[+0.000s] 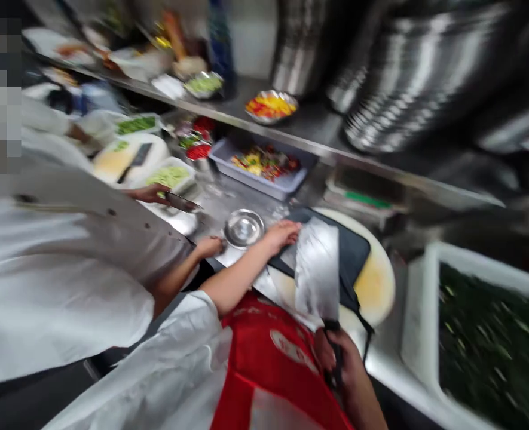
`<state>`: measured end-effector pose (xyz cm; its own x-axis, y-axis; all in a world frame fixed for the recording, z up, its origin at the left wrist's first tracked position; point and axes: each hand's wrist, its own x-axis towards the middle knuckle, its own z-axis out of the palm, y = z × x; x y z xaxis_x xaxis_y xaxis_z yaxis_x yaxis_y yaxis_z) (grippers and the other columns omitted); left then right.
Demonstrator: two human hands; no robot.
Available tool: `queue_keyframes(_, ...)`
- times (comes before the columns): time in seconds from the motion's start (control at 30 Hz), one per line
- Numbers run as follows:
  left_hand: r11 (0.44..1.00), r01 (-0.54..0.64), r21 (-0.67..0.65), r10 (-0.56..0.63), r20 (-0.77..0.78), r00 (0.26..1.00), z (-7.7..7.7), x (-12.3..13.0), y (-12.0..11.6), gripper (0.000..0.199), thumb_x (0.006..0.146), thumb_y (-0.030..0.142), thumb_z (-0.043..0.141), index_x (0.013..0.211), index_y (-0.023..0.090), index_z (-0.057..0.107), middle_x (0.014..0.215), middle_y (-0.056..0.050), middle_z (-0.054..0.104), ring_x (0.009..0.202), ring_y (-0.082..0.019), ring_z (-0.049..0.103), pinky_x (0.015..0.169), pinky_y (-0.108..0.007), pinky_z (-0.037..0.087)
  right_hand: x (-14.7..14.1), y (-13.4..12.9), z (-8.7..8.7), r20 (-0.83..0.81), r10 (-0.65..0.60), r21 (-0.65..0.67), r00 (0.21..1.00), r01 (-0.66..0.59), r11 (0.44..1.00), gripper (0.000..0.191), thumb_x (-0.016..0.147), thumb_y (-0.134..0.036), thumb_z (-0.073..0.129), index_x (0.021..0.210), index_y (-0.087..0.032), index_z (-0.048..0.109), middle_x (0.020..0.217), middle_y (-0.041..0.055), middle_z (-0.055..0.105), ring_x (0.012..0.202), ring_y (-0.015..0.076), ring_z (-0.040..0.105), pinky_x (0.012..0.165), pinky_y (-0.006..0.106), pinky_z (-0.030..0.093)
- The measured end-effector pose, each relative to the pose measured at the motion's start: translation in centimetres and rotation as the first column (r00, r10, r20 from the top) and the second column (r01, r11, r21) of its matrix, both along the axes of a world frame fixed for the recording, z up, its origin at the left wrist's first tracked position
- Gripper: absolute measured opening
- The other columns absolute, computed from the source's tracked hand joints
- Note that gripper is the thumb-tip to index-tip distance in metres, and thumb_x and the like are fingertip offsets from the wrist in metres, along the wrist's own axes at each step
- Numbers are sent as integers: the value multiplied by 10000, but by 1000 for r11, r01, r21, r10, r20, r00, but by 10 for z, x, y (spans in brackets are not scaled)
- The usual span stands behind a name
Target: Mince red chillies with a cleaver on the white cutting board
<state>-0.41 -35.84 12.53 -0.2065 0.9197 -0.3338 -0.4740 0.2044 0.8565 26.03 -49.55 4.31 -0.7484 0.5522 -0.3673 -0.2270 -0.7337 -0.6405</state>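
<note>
My right hand [342, 361] is closed around the black handle of a cleaver [317, 269]. Its broad, shiny blade points away from me, over a dark flat sheet-like thing [351, 242] with a thin strap. That dark thing lies across a round, yellow-stained cutting board [378, 275]. Just left of the blade, my left hand [284, 234] reaches over the dark thing, fingers extended and blurred. Whether its fingertips touch the blade or the dark thing I cannot tell. A small steel bowl [244, 229] sits beside my left forearm.
A co-worker at left holds a knife [183, 203]; their other hand [210, 246] is near the bowl. A lilac tray [264, 186] of chopped food stands behind. Overhead runs a shelf [241, 122] with stacked steel pans. At right stands a white tub [419, 316] of dark greens.
</note>
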Motion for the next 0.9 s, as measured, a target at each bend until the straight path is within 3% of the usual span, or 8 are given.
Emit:
queue_keyframes(0.13,990,-42,-137,44,13,999,-32,0,9,284,818,312,792,731,165,565,576,58,580,516,-19,516,540,-149,398,5,4,2,-117,-127,-67,985,120,991,390,752,-406,705,489,-205,498,378,-51,356,289,87,306,298,235,203)
queue_keyframes(0.27,968,-54,-243,48,-31,998,-59,-10,-20,398,697,389,871,726,158,548,567,59,582,521,-38,529,533,-169,400,23,-7,-6,-130,-237,-137,963,220,966,368,779,-365,672,495,-184,523,386,-48,387,295,82,327,295,225,236)
queue_keyframes(0.37,967,-23,-255,16,-28,999,-50,-78,-55,406,645,381,899,714,191,546,494,80,539,493,-62,525,511,-191,393,30,-17,-6,-101,-263,-168,960,244,955,356,781,-352,662,499,-173,540,388,-39,408,307,84,351,311,220,264)
queue_keyframes(0.47,966,-68,-248,62,-33,998,-24,-166,-75,527,577,461,918,601,230,445,368,118,378,348,-45,345,381,-190,260,30,-21,-3,-83,-259,-192,962,239,952,332,759,-345,670,503,-170,555,393,-32,425,310,91,373,312,227,269)
queue_keyframes(0.53,981,-52,-189,48,-23,999,-4,-185,-73,608,521,503,932,548,226,391,339,122,326,316,-31,288,349,-180,201,26,-21,0,-73,-251,-202,965,232,952,311,746,-340,672,507,-167,571,393,-25,436,309,98,388,312,232,264)
queue_keyframes(0.63,984,134,-117,-129,51,990,12,-121,-47,533,550,484,925,570,224,461,374,113,396,377,-55,445,400,-179,309,18,-18,6,-57,-226,-206,973,210,956,286,734,-324,665,511,-160,595,394,-10,461,319,104,419,334,235,285)
queue_keyframes(0.77,967,244,-67,-236,113,965,-1,2,-3,396,542,315,942,705,185,606,607,69,626,575,-93,625,569,-222,474,9,-12,13,-34,-178,-174,983,169,970,262,705,-325,674,516,-153,616,391,-6,465,313,109,427,327,234,284)
queue_keyframes(0.9,959,281,36,-282,206,937,-14,12,4,323,575,239,914,772,175,666,746,33,696,682,-121,670,657,-250,524,0,-7,20,-159,-90,-165,983,63,984,290,709,-359,661,507,-157,615,366,-7,452,289,102,380,293,231,265)
